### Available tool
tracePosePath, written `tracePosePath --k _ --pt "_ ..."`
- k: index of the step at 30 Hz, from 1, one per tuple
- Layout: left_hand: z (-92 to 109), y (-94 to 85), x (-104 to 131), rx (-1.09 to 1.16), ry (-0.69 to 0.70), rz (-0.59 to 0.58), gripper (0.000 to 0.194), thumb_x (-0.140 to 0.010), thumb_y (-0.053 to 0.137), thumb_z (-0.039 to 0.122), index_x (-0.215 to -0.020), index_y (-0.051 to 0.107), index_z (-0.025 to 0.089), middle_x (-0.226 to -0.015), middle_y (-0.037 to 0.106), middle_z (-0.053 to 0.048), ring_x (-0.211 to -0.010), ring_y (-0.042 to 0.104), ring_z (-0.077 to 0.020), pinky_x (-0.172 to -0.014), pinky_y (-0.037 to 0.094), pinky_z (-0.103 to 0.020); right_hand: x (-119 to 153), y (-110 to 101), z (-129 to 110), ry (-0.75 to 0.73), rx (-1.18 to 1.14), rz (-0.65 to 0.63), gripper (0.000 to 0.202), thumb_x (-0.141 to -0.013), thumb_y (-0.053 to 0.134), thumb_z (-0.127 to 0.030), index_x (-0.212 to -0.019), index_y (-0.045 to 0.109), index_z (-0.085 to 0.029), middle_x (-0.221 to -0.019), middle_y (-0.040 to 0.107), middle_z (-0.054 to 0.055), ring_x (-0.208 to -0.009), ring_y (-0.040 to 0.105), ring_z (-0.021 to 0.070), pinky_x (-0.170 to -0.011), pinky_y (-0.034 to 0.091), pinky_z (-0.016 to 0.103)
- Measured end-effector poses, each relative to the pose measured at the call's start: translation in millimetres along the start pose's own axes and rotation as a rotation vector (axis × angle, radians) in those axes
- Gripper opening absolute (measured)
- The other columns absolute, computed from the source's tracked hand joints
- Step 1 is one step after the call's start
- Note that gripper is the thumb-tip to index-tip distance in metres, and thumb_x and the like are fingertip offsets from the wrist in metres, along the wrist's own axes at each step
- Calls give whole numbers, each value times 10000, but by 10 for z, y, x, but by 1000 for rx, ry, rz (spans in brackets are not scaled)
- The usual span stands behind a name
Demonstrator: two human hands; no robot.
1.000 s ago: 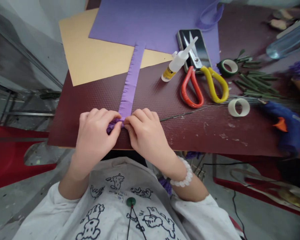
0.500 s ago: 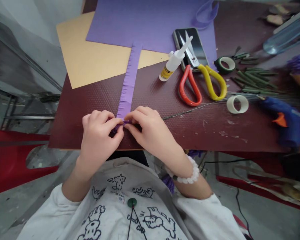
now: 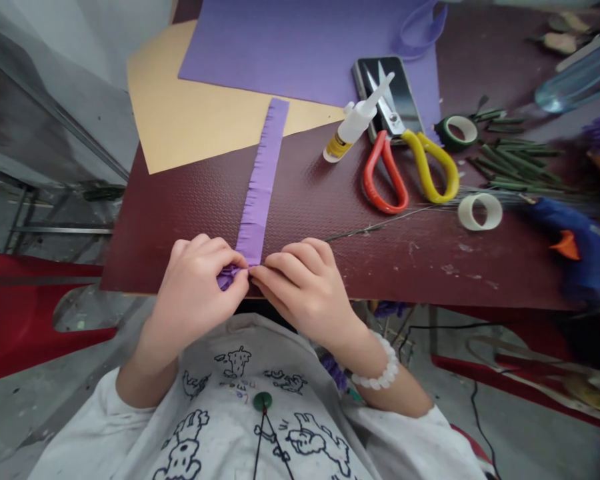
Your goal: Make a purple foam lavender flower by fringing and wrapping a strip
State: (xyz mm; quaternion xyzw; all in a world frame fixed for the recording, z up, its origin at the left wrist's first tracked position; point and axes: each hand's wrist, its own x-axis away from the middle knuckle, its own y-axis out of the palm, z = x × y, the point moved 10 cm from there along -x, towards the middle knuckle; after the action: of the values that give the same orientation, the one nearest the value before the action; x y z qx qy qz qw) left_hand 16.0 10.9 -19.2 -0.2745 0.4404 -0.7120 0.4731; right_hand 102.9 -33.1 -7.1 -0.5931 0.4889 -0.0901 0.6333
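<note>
A fringed purple paper strip (image 3: 263, 180) lies lengthwise on the table, cuts along its left edge, its near end running into my hands. My left hand (image 3: 203, 273) is closed, thumb and fingers pinching a rolled, ruffled bunch (image 3: 226, 275) of this strip. My right hand (image 3: 303, 283) is closed too, its fingertips pinching beside the roll at the strip's near end. A thin green wire stem (image 3: 353, 232) comes out behind the right knuckles and runs right across the table. What lies inside the right fingers is mostly hidden.
Purple sheet (image 3: 280, 47) and yellow sheet (image 3: 200, 117) lie behind. Right of the strip are a glue bottle (image 3: 349, 132), scissors (image 3: 386, 173) on a phone (image 3: 407, 100), green tape (image 3: 457, 132), a white tape roll (image 3: 480, 212), cut green stems (image 3: 520, 163) and a blue glue gun (image 3: 575, 247).
Both hands have come closer to the table's near edge. The strip has slid toward me, its far end now off the purple sheet. More of the purple roll shows at the left fingers.
</note>
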Motion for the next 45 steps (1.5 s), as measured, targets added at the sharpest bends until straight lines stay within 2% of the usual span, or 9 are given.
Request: tracePosePath --k 3,10,14,17,26,33,39,42,45 --pt "12 -47 1 -47 33 57 142 -839 553 237 -745 657 216 -782 700 0 -812 589 -198 -785 385 -394 -13 18 25 49 -21 22 126 -900 548 -206 -928 663 -163 -851 651 42 -865 478 170 -853 372 347" --pt "-30 -384 240 -37 39 397 145 -852 551 232 -958 647 254 -961 681 -40 -937 619 -217 -929 416 -432 -124 198 184 269 -130 -130 198 -927 472 -219 -836 645 -182 -854 637 53 -862 468 196 -760 344 353" --pt "135 -214 270 -207 201 285 112 -827 605 280 -926 657 289 -950 691 -27 -923 607 -236 -937 393 -469 -168 264 277 394 -160 -218 150 -878 520 -194 -772 625 -184 -826 635 50 -833 471 208 -729 306 364" --pt "171 -148 255 -280 248 308 81 -831 614 245 -881 671 274 -931 696 -30 -923 595 -234 -914 392 -458 -181 299 324 436 -160 -274 145 -860 536 -184 -744 624 -180 -807 639 49 -816 480 206 -713 294 360" --pt "45 -113 76 -161 83 228 134 -869 554 249 -834 682 227 -885 692 -29 -895 576 -227 -851 404 -423 -43 49 184 231 -175 -38 193 -924 496 -221 -998 667 -170 -933 668 56 -927 492 188 -813 388 339" --pt "14 -85 -57 -184 -23 150 154 -850 547 249 -759 669 224 -874 694 -24 -888 564 -242 -804 399 -424 -80 54 179 192 -71 11 199 -923 493 -222 -878 683 -187 -905 658 59 -925 472 195 -807 377 351" --pt "36 -106 -13 -207 72 188 160 -884 538 274 -865 683 209 -887 696 -36 -877 575 -233 -793 411 -405 -142 173 348 413 -202 -60 181 -881 534 -225 -770 670 -179 -823 637 37 -864 487 190 -780 361 344" --pt "78 -158 85 -190 184 282 157 -862 587 250 -981 674 195 -964 700 -51 -913 595 -229 -822 425 -400 -180 229 402 480 -231 -127 158 -849 555 -212 -730 655 -185 -807 638 31 -847 485 190 -771 344 342" --pt "147 -160 146 -251 282 358 105 -832 626 213 -915 689 206 -973 706 -42 -933 602 -242 -873 410 -428 -206 266 430 502 -217 -188 160 -841 555 -206 -707 638 -180 -807 641 39 -837 486 194 -753 334 341"
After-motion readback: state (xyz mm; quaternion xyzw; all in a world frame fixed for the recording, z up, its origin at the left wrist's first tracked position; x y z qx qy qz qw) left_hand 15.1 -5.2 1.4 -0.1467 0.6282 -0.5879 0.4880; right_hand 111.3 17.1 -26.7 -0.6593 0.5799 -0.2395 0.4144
